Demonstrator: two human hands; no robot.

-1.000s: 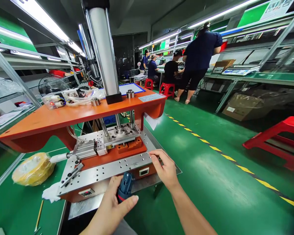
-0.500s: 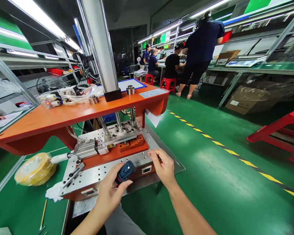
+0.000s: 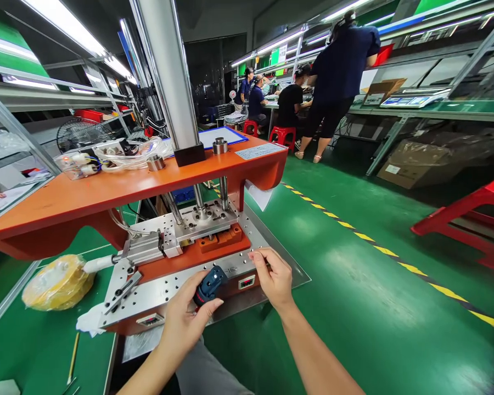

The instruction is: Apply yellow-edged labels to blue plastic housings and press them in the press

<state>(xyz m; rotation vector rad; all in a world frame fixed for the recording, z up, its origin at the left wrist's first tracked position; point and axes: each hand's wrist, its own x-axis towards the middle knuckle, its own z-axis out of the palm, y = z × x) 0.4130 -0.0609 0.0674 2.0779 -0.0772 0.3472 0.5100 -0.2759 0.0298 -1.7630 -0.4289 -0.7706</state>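
Note:
My left hand (image 3: 181, 315) is shut around a blue and black cordless power screwdriver (image 3: 209, 285), holding it just above the front of a perforated steel base plate (image 3: 164, 291). My right hand (image 3: 274, 277) rests its curled fingertips on that plate's right front edge and holds nothing. Behind the hands, a steel die set (image 3: 206, 222) sits on the plate beneath an orange press table (image 3: 107, 200). A thick steel cylinder column (image 3: 164, 71) rises from the table. The tool's tip is hidden by my left hand.
A yellow bag-wrapped roll (image 3: 57, 282) lies on the green bench at left. Behind the press are a fan (image 3: 80, 134) and clear tubing. A standing co-worker (image 3: 337, 77) and seated co-workers are at the far benches. A red stool (image 3: 465, 225) stands on the green floor at right.
The power screwdriver has tipped from nearly upright to leaning right in my left hand. The view has shifted slightly; my right hand stays on the plate.

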